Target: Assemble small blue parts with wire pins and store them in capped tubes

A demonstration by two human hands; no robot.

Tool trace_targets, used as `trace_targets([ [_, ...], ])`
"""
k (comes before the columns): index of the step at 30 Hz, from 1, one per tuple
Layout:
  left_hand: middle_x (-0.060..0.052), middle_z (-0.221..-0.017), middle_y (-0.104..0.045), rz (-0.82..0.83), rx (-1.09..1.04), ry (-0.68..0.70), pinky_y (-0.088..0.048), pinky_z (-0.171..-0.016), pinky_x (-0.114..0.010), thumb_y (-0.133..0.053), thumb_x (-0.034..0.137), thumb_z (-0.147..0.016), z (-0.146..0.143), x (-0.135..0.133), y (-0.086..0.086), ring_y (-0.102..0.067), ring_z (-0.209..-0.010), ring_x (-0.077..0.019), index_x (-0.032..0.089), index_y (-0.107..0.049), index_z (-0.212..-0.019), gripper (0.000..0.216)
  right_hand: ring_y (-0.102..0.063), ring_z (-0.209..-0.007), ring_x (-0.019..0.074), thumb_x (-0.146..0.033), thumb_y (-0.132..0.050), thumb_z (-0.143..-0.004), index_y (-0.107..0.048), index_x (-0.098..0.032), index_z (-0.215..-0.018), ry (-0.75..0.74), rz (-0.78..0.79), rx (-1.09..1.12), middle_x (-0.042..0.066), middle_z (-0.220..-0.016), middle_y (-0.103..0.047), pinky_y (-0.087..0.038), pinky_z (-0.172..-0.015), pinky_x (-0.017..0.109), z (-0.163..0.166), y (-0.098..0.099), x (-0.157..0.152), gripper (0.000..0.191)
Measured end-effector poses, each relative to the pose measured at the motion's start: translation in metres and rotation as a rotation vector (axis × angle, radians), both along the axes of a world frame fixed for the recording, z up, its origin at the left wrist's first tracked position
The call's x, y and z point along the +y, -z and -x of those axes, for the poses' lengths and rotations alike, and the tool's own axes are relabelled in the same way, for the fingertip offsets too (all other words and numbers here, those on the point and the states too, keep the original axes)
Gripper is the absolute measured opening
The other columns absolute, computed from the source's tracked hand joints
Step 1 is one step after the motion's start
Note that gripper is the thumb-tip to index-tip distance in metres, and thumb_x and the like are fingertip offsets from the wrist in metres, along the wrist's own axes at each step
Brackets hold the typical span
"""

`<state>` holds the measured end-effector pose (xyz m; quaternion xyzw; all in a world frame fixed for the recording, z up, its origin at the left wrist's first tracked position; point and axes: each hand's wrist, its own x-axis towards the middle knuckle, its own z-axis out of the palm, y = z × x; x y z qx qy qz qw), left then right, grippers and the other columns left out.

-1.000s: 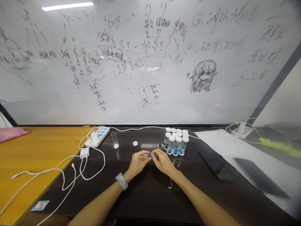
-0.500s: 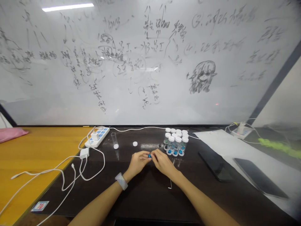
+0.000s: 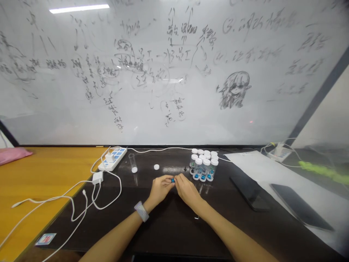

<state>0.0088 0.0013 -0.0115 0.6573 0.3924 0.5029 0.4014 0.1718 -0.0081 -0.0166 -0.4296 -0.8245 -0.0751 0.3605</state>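
Note:
My left hand [image 3: 159, 190] and my right hand [image 3: 187, 190] meet fingertip to fingertip over the dark table [image 3: 169, 225]. Both pinch a small blue part [image 3: 172, 179] between them. A grey band sits on my left wrist. Just right of my hands stands a cluster of clear vials with white caps [image 3: 204, 163], each with blue pieces at the bottom. To the left stands an open clear vial [image 3: 132, 162], and a loose white cap [image 3: 156, 166] lies near it. A thin metal hex key [image 3: 196, 217] lies partly hidden beside my right forearm.
A white power strip [image 3: 113, 158] with chargers and long white cables [image 3: 81, 196] lies at the left, by an orange table [image 3: 32, 182]. Two dark phones or tablets [image 3: 249, 193] [image 3: 300, 207] and white paper [image 3: 261, 167] lie at the right. A written-on whiteboard [image 3: 163, 72] fills the back.
My hands stay joined on the blue part, with only a slight shift; my right hand has edged a little left and turned over it.

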Motion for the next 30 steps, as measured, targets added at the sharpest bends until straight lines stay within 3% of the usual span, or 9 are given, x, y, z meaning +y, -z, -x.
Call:
trace_targets([
  [7,-0.008,-0.086,-0.078,-0.008,0.009,-0.035,-0.062,-0.078,-0.035,-0.079,0.033,-0.073,0.001,-0.002,-0.002,-0.075,-0.079,-0.024,0.017,-0.074,-0.095,0.028,-0.063,-0.077,0.0196,-0.02,-0.04,-0.1,-0.059,-0.021,-0.095,-0.114,0.116,0.255,0.005,-0.086,-0.06,-0.055,-0.071,0.033,-0.003,-0.004,0.001,0.02],
  [14,-0.008,-0.089,-0.078,-0.047,0.031,-0.002,-0.062,-0.08,-0.035,-0.076,0.034,-0.077,0.002,-0.004,-0.004,-0.075,-0.083,-0.0242,0.018,-0.074,-0.096,0.025,-0.062,-0.055,0.0155,-0.033,-0.054,-0.095,-0.065,-0.02,-0.089,-0.163,0.339,0.524,0.003,-0.077,-0.063,-0.054,-0.044,0.026,-0.006,-0.004,0.006,0.018],
  [21,-0.008,-0.087,-0.078,-0.021,0.02,-0.003,-0.062,-0.077,-0.034,-0.078,0.034,-0.074,0.002,-0.002,-0.003,-0.075,-0.08,-0.0242,0.016,-0.073,-0.096,0.028,-0.064,-0.059,0.016,-0.034,-0.053,-0.095,-0.066,-0.02,-0.088,-0.171,0.34,0.482,0.003,-0.078,-0.065,-0.054,-0.048,0.026,-0.01,-0.01,0.003,0.021],
  [30,-0.009,-0.085,-0.078,0.031,-0.015,-0.023,-0.061,-0.075,-0.033,-0.08,0.033,-0.072,0.0,-0.002,-0.004,-0.075,-0.08,-0.0244,0.014,-0.072,-0.095,0.031,-0.066,-0.05,0.0144,-0.041,-0.054,-0.092,-0.064,-0.018,-0.089,-0.19,0.514,0.598,0.002,-0.076,-0.068,-0.05,-0.041,0.021,-0.01,-0.015,0.001,0.025],
])
